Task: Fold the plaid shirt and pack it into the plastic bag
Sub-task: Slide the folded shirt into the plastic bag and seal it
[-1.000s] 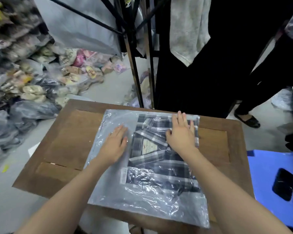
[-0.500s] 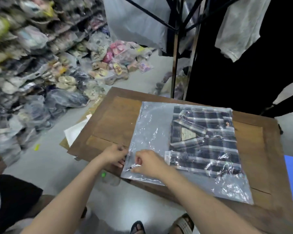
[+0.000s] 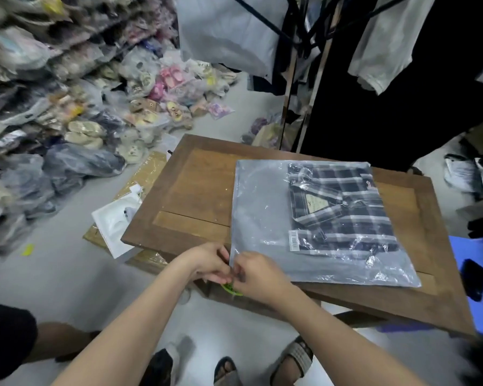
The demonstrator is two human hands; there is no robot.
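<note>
The folded dark plaid shirt [image 3: 343, 210] lies inside the clear plastic bag [image 3: 260, 207], flat on the brown wooden table [image 3: 195, 190]. The shirt fills the bag's right part; the left part holds nothing. My left hand [image 3: 207, 263] and my right hand [image 3: 258, 274] meet at the bag's near left corner, at the table's front edge. Fingers of both hands pinch that corner of the plastic. A white barcode sticker [image 3: 294, 240] shows on the bag below the shirt's collar.
Heaps of bagged goods [image 3: 67, 129] cover the floor and shelves at left. A white tray [image 3: 115, 221] and cardboard lie beside the table. A clothes rack with dark garments [image 3: 374, 93] stands behind. A blue stool [image 3: 480, 274] carrying a black phone [image 3: 474, 280] stands at right. Sandalled feet [image 3: 290, 358] show below.
Both hands left the shirt where they pressed flat, moved to the bag's near left corner and came together there, pinching the plastic. The camera view swung left and then back.
</note>
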